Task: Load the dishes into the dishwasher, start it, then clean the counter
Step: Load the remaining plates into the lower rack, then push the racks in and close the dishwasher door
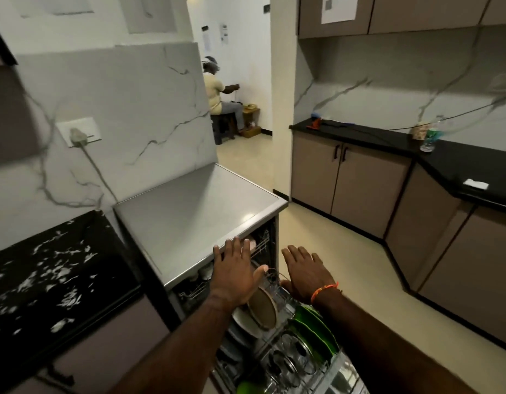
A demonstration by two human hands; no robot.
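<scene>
Hands hover flat, fingers spread and holding nothing: left hand (234, 273) and right hand (306, 275) above the pulled-out dishwasher rack (291, 356), where plates (263, 308) stand upright for washing, probably ready to push it in.

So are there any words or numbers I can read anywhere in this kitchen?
None can be read.
Paper sheet on the upper cabinet: print too blurred.
Notices on the far wall: too small.
Paper cup on the black counter: pattern only, blurred.
Bottle beside it: label blurred.
</scene>
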